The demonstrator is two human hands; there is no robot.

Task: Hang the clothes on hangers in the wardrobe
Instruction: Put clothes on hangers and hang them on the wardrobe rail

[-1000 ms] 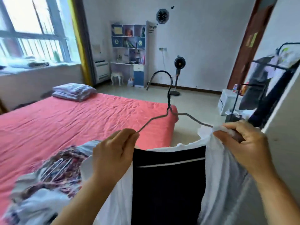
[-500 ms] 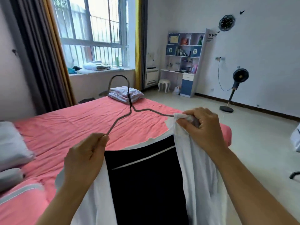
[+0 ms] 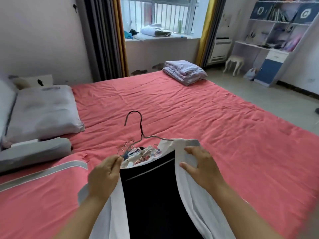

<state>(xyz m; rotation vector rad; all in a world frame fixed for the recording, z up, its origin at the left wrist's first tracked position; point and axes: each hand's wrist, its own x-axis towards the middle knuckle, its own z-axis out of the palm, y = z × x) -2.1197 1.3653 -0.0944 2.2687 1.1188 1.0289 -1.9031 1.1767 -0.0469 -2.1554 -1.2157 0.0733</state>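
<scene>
A dark wire hanger (image 3: 140, 131) sits inside a white garment with a black middle panel (image 3: 151, 195), held up over the pink bed (image 3: 198, 118). My left hand (image 3: 105, 175) grips the hanger's left end together with the white cloth. My right hand (image 3: 200, 163) lies on the garment's right shoulder with its fingers spread; the hanger's right end is hidden under the cloth. Behind the garment lies a pile of patterned clothes with several metal hangers (image 3: 136, 152) on the bed.
Grey pillows (image 3: 41, 111) lie at the bed's left. A folded lilac quilt (image 3: 184, 71) rests on the far corner. A window with curtains (image 3: 162, 16) is straight ahead, with a white-and-blue shelf unit (image 3: 279, 40) and a small stool (image 3: 234, 63) at the right.
My view swung left from the clothes rack and door side to the bed and window. The hanger and garment dropped lower over the bed. My right hand loosened from a grip to spread fingers.
</scene>
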